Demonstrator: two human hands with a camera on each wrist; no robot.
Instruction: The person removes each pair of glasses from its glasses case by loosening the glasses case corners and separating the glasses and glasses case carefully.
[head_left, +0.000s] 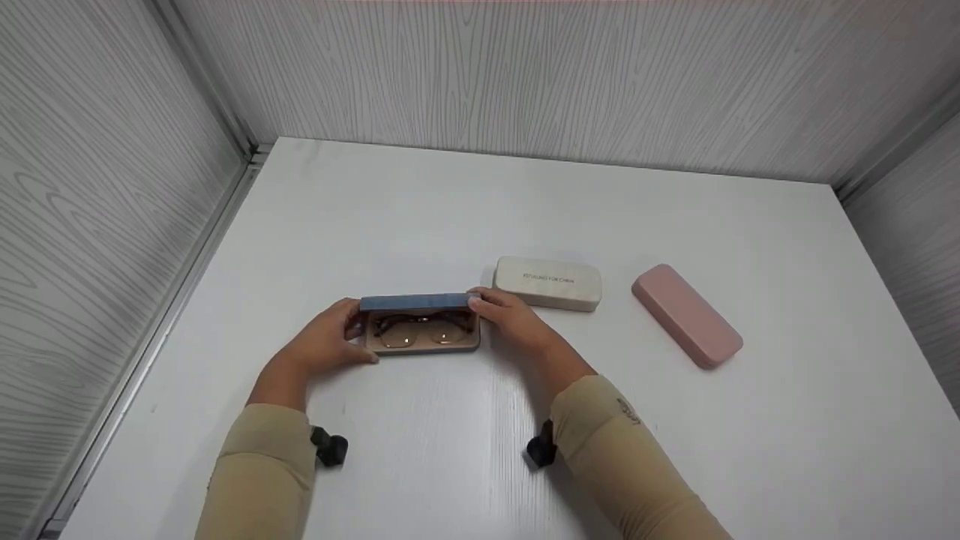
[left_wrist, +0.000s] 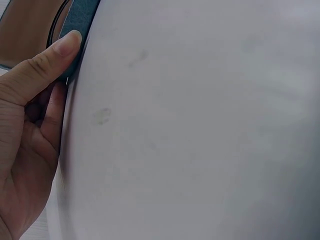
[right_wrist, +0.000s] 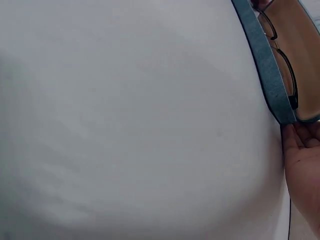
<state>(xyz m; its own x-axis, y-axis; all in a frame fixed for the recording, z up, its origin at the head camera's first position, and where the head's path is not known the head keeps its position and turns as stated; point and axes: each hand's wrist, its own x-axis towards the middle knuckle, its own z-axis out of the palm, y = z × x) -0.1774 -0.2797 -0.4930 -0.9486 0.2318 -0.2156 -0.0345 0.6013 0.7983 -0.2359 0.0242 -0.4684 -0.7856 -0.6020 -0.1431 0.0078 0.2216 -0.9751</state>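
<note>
A blue glasses case (head_left: 420,302) sits on the table with its lid partly raised. Inside its tan lining lies a pair of glasses (head_left: 424,330) with dark upper rims, lenses facing the front. My left hand (head_left: 324,341) grips the case's left end, the thumb on the front edge in the left wrist view and the other fingers behind. At the right end, my right hand (head_left: 512,319) holds the case by its corner, the thumb on the lid in the head view. Some of its fingers are hidden behind the case.
Just behind my right hand lies a closed off-white glasses case (head_left: 547,283) with lettering on its lid. Farther right, a closed pink glasses case (head_left: 688,315) lies at a slant. The white table (head_left: 450,210) meets grey wood-grain panels (head_left: 525,82) at the back and sides.
</note>
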